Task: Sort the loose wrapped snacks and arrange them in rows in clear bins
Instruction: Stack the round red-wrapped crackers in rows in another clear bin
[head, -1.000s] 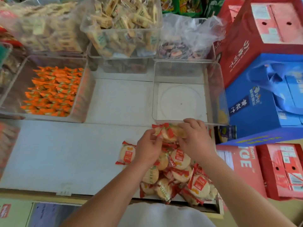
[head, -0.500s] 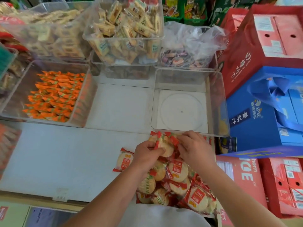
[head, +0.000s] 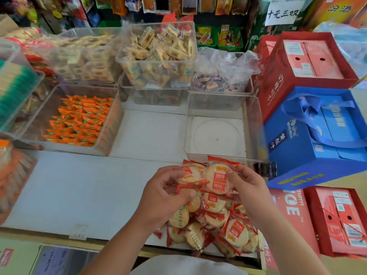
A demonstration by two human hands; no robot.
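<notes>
At the left a clear bin holds orange sweets in rows on the white worktop. The left hand has its grip clamped on one wrapped rice cracker; the right hand pinches a second cracker just beside it, above the loose pile and before the empty bin

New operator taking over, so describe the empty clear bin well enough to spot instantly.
Find the large blue cardboard gift box on the right. Immediately left of it stands a clear square plastic bin, just beyond the pile of red-wrapped round crackers. Unlike neighbouring bins, it holds nothing.
</notes>
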